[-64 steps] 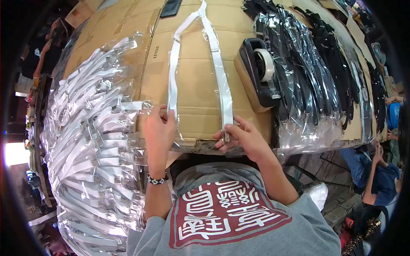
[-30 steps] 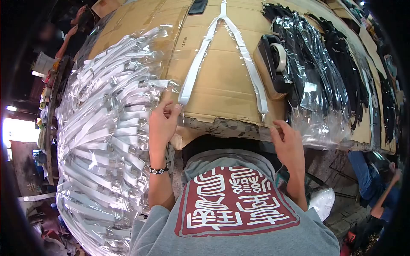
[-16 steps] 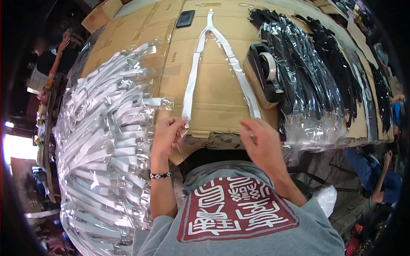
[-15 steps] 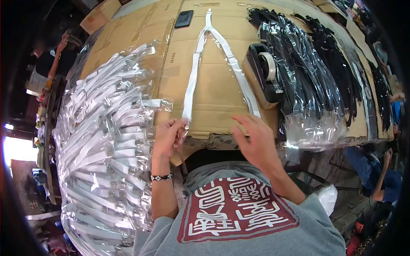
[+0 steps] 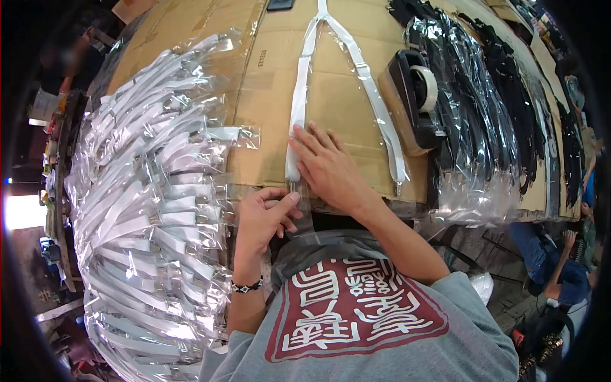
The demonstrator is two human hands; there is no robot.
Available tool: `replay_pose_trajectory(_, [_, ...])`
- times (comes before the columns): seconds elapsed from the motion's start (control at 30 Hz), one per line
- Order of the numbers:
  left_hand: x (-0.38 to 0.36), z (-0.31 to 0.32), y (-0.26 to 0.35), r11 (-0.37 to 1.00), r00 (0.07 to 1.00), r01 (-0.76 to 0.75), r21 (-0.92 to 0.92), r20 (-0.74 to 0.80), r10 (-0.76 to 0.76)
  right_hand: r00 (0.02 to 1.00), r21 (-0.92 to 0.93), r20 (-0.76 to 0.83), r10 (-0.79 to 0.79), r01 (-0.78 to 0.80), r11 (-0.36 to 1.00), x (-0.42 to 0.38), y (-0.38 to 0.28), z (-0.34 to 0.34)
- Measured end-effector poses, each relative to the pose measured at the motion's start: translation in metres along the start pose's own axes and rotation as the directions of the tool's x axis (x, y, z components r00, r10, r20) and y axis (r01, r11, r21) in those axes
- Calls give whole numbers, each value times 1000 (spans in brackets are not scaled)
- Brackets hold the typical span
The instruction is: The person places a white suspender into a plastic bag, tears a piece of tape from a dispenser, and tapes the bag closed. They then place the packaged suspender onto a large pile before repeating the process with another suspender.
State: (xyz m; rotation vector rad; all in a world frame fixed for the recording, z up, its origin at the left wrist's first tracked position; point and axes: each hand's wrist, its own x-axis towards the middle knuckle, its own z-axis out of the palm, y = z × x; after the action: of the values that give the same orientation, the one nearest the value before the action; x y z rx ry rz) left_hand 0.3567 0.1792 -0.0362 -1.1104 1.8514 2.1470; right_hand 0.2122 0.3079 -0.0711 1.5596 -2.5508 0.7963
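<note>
A pair of white Y-shaped suspenders lies spread on the cardboard, with clear plastic film along its straps. My left hand is closed in a pinch at the lower clip end of the left strap; the fingers partly hide what they grip. Over that same strap, just above the clip, my right hand rests with fingers stretched out. The right strap lies free, its metal clip near the cardboard's front edge.
Many white suspenders in clear sleeves are piled at left. A black tape dispenser stands right of the straps, beside black suspenders in plastic. A phone lies at the far edge. Another person is at lower right.
My right hand has moved left and come down over the left strap. My left hand has shifted slightly right and down, and the suspenders sit a little closer to me.
</note>
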Motion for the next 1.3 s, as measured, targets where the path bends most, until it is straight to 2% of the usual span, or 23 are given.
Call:
replay_pose_trajectory(0.13, [-11, -7, -18, 992, 993, 102, -72, 74, -96, 1000, 51, -7, 19, -19, 999, 3, 6, -3])
replay_pose_trajectory(0.23, [-17, -9, -32, 989, 990, 95, -112, 117, -82, 999, 131, -24, 38, -34, 991, 3, 6, -6])
replay_pose_trajectory(0.33, [-28, -8, -28, 990, 993, 97, -107, 79, -88, 996, 208, -88, 32, -13, 978, 2, -2, -26])
replay_pose_trajectory(0.37, [-29, -8, -27, 990, 995, 69, -121, 74, -60, 993, 232, -116, 24, 4, 973, -1, -7, -35])
replay_pose_trajectory(0.43, [-32, -11, -26, 989, 998, 10, -148, 58, -1, 998, 247, -54, -37, 49, 968, -14, -11, -55])
replay_pose_trajectory(0.57, [-31, -14, -11, 997, 993, -68, -42, 96, 72, 989, 343, 34, -143, 122, 931, -46, -36, -65])
replay_pose_trajectory(0.63, [-29, -14, -7, 997, 985, -78, -4, 151, 78, 985, 373, 0, -170, 158, 914, -57, -47, -52])
replay_pose_trajectory(0.73, [-21, -12, -19, 989, 979, -145, -12, 142, 145, 976, 385, -84, -201, 218, 897, -70, -48, -30])
replay_pose_trajectory(0.77, [-20, -15, -16, 990, 976, -141, -30, 163, 144, 969, 386, -118, -216, 245, 890, -72, -48, -26])
replay_pose_trajectory(0.83, [-17, -19, -8, 989, 969, -132, -67, 199, 143, 973, 406, -86, -214, 230, 884, -68, -52, -42])
replay_pose_trajectory(0.9, [-18, -17, -3, 985, 983, -93, -147, 147, 114, 979, 425, -80, -186, 203, 882, -65, -56, -52])
replay_pose_trajectory(0.93, [-18, -15, -2, 979, 988, -75, -192, 120, 99, 978, 402, -67, -197, 207, 892, -66, -55, -53])
replay_pose_trajectory(1.0, [-20, -11, 8, 959, 984, 6, -282, 172, 44, 977, 358, -37, -210, 209, 910, -69, -55, -52])
replay_pose_trajectory(1.03, [-20, -9, 11, 945, 980, 47, -322, 199, 19, 976, 351, -117, -183, 213, 912, -69, -55, -47])
replay_pose_trajectory(1.1, [-17, -3, 5, 945, 987, 33, -327, 159, 21, 954, 343, -273, -125, 218, 914, -71, -56, -34])
replay_pose_trajectory(1.13, [-15, -2, 1, 944, 990, 25, -328, 136, 21, 953, 381, -286, -100, 209, 901, -71, -53, -33])
replay_pose_trajectory(1.2, [-12, -10, -2, 962, 981, 41, -271, 194, 13, 949, 456, -311, -48, 193, 869, -68, -45, -34])
replay_pose_trajectory(1.23, [-10, -12, -1, 969, 974, 45, -242, 224, 11, 960, 540, -277, 40, 121, 833, -66, -45, -34])
replay_pose_trajectory(1.3, [-6, -9, 8, 996, 999, -40, 77, -24, 42, 961, 686, -186, 207, -24, 727, -59, -45, -39])
